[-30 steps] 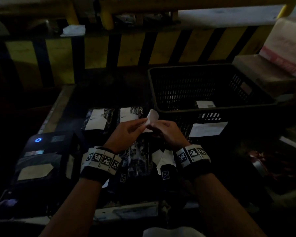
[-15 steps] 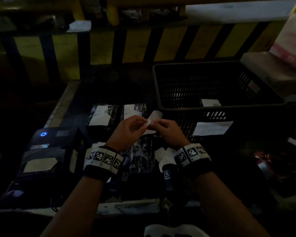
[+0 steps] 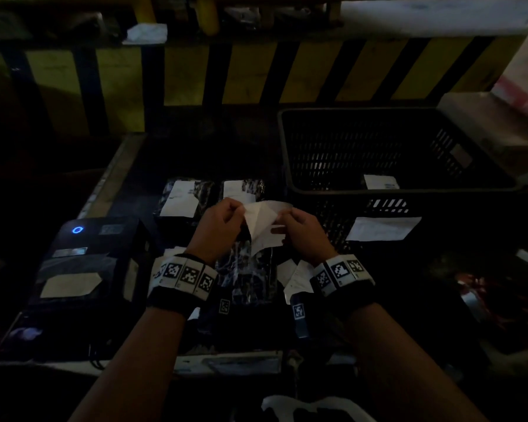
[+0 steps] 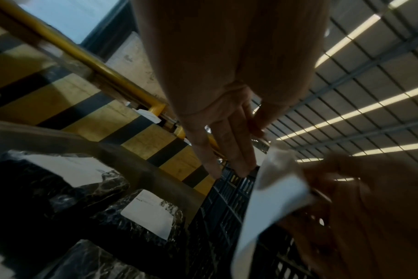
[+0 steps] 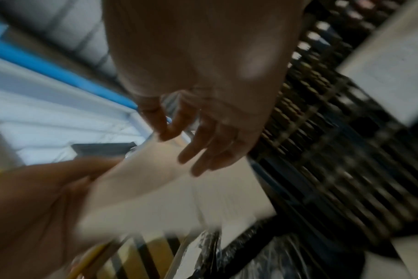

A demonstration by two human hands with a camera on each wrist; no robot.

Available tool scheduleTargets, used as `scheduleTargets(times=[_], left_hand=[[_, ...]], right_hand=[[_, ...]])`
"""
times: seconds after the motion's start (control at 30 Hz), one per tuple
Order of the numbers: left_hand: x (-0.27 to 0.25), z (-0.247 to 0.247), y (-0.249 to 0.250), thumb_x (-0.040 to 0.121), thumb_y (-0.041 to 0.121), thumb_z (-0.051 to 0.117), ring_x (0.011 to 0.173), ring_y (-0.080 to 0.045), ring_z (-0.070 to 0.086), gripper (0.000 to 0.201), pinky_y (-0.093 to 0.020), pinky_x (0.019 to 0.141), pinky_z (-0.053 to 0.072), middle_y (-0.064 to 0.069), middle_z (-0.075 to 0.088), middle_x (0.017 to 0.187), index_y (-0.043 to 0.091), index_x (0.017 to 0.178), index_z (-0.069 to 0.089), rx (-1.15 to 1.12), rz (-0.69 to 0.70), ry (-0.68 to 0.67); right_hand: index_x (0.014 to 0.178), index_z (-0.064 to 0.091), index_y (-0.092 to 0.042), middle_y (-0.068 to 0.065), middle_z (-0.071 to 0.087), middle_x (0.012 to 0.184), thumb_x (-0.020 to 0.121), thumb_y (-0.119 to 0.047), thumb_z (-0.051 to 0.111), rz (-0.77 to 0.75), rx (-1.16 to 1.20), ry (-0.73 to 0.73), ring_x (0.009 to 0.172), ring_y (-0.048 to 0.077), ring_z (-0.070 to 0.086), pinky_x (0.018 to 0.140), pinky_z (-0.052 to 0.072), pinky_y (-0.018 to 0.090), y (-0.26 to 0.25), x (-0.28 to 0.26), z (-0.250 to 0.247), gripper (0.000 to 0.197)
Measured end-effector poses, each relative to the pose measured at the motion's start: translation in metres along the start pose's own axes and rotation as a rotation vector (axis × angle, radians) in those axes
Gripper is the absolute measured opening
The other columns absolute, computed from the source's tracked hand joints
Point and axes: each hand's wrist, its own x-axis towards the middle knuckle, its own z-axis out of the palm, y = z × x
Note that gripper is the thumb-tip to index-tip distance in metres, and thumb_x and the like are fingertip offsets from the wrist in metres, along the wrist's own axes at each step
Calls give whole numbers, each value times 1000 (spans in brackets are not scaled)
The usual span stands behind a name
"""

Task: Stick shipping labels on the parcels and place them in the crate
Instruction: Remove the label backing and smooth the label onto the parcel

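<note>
Item: shipping label point(image 3: 262, 222), white, partly peeled into two layers; we hold it in the air above the black wrapped parcel point(image 3: 247, 269) that lies on the table between our wrists. Our left hand point(image 3: 218, 228) pinches the label's left edge; our right hand point(image 3: 302, 228) pinches its right side, thumb against fingers.

Item: two wrapped parcels point(image 3: 185, 197), side by side beyond our hands, each bearing a white label.

Item: black slatted crate point(image 3: 390, 196), to the right of these parcels; a labelled parcel point(image 3: 380, 181) lies inside it, and a white sheet point(image 3: 381, 228) is stuck on its near wall.

Item: label printer point(image 3: 80, 263), left of our hands, with a blue ring light lit on top.

Item: yellow and black striped barrier point(image 3: 256, 68), behind the table
</note>
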Motion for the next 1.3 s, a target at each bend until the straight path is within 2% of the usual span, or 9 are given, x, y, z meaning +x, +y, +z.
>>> scheduleTargets(times=[0.17,0.43,0.53,0.73,0.83,0.97,1.07,1.2,1.3], left_hand=[[7,-12,-7,98,21,43,91,-25,62,17,-40,80,55,-5,59,92,8,99,53,2,-83,126],[16,-32,-21,98,23,40,65,-15,47,27,-28,54,35,-5,53,82,3,106,55,210,-152,213],[16,-39,-23,98,23,39,81,-21,49,27,-29,66,34,-8,52,90,2,106,55,232,-180,247],[17,-57,-25,99,21,39,84,-19,45,22,-30,70,31,-6,50,85,5,101,54,241,-230,341],[14,-57,-26,99,21,38,84,-19,45,25,-29,69,31,-8,49,92,3,106,54,252,-212,333],[9,-47,-31,100,21,37,63,-21,44,16,-30,56,33,-7,49,74,10,93,46,210,-159,290],[5,-42,-37,100,21,37,54,-19,42,17,-26,45,38,-4,44,64,9,91,45,160,-159,277],[2,-37,-44,100,19,38,52,-16,39,16,-19,45,37,-4,40,61,7,90,44,92,-156,260],[-2,-36,-45,100,20,38,57,-13,42,15,-22,51,34,-1,43,65,8,92,46,97,-145,267]], right_hand=[[74,50,-20,2,62,79,98,-17,39,104,-11,118,68,16,61,52,36,24,21,5,-19,26],[74,49,-19,2,56,73,98,-14,43,249,-76,253,61,14,53,44,42,17,60,0,-57,25],[73,49,-20,3,55,74,96,-10,46,282,-97,292,62,14,53,58,44,24,74,-2,-68,26],[79,57,-10,3,57,71,95,-23,47,489,-26,402,59,17,53,50,36,25,90,-13,-88,23],[66,56,-13,6,58,70,92,-23,49,426,-7,488,61,19,55,52,40,25,89,-16,-94,28],[42,42,-17,4,44,52,85,-26,60,262,-105,554,53,18,44,58,39,30,79,-22,-92,48],[51,39,-5,5,42,51,87,-24,59,224,-208,540,49,15,40,52,36,24,76,-23,-90,45],[72,56,-1,2,50,61,88,-27,54,234,-441,469,58,17,49,53,36,22,80,-21,-88,30],[97,60,-8,7,60,88,87,-34,58,217,-526,382,81,25,58,72,43,26,83,-25,-85,28]])
